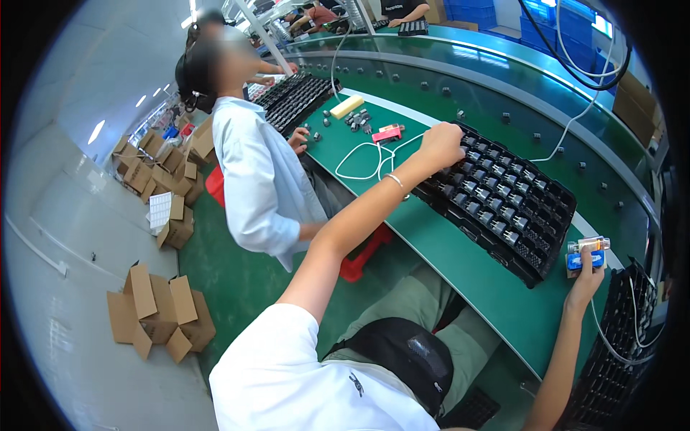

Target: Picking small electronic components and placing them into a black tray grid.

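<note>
A black compartment tray (496,194) lies on the green bench in front of me, with several small dark plug-like parts with metal prongs in its rows. Over the tray's far left corner is my left hand (440,147), its fingers bent together and pointing down; what is in them, if anything, is hidden. At the tray's right, my right hand (587,282) grips a small blue device (583,260) with a clear cylindrical piece on top. One finger lies up along the device's front, and a white cable runs below it.
Left of the tray lie a pink device (388,133) with a white cable, a yellow block (347,107) and several loose grey parts (357,121). A person in a light blue shirt (259,172) works at my left. Behind, a conveyor belt (489,108) carries spaced parts. More black trays (611,359) are at right.
</note>
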